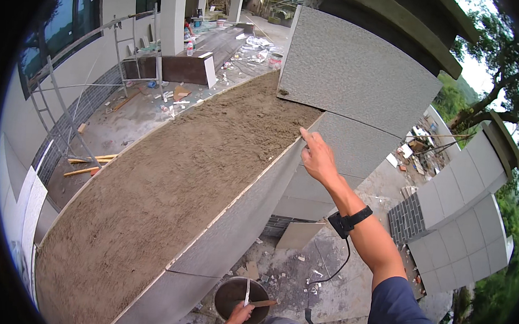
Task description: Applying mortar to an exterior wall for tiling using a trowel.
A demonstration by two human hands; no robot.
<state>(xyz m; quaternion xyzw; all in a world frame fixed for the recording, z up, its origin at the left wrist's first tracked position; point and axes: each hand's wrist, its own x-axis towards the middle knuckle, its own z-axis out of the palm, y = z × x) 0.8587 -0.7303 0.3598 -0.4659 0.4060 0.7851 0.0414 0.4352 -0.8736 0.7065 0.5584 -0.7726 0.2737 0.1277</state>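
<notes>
My right hand (318, 156) reaches to the top edge of a low wall, a finger stretched out onto the pale rim of the grey stone facing slab (238, 225). Its other fingers are partly hidden and I see nothing held in it. Beside it, rough brown mortar (170, 181) covers the wall's curved top. Low in the view, my left hand (240, 314) is closed round a tool with a wooden handle (265, 303) and a thin pale strip (247, 291) pointing up. The tool's exact kind is unclear. Behind that hand stands a dark round bucket (226, 295).
A tall grey-tiled pillar (358, 73) with a dark cap rises at the mortar's far end. Metal scaffolding (99, 77) stands left beyond the wall. Rubble and scraps litter the concrete ground. A loose tile (299, 235) leans by the wall's foot. A black cable (330, 277) hangs from my wrist device.
</notes>
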